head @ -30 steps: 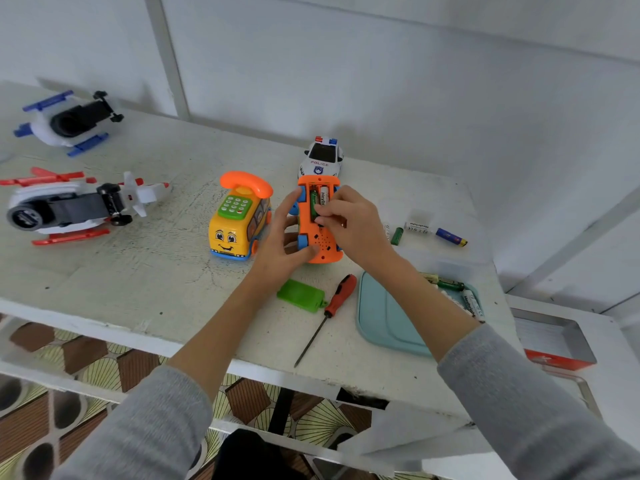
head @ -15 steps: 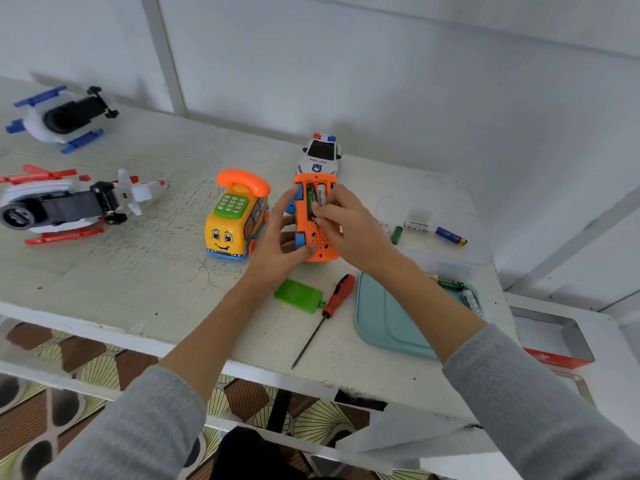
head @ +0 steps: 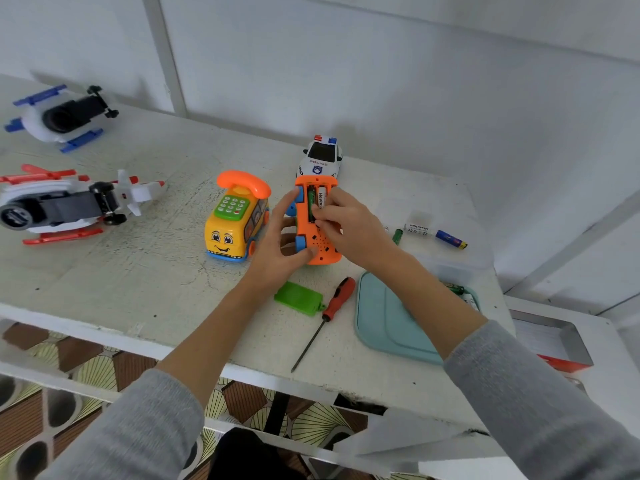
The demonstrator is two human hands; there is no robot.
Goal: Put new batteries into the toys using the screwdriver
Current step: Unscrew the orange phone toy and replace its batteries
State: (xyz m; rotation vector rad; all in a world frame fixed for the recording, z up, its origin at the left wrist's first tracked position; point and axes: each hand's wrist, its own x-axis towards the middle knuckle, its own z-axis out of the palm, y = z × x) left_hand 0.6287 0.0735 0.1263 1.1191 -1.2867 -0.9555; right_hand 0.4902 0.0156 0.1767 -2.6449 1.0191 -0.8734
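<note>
So the right hand [head: 349,226] is curled over the far half of the upturned orange toy [head: 317,225], fingertips pinching or pressing the white battery [head: 321,199] into the open compartment. A green battery [head: 311,206] already sits in the slot just left of it. Both cells run lengthwise, pointing away from the person toward the wall, so I'd guess the push has to go straight down along that line. The left hand [head: 280,251] grips the toy's left edge, thumb down by the speaker holes, fingers up around the blue wheel, basically bracing it.

The green cover [head: 298,298] and the screwdriver [head: 337,299] lie just on the near side of the toy, handle nearer the right hand, tip toward the table edge, so that hand looks best placed to grab it.

Further out: a teal lid [head: 384,317], loose batteries [head: 450,239] to the right, a yellow phone bus [head: 237,220], a police car [head: 320,157] and two helicopters on a scuffed white table [head: 138,271] against a white panelled wall.
</note>
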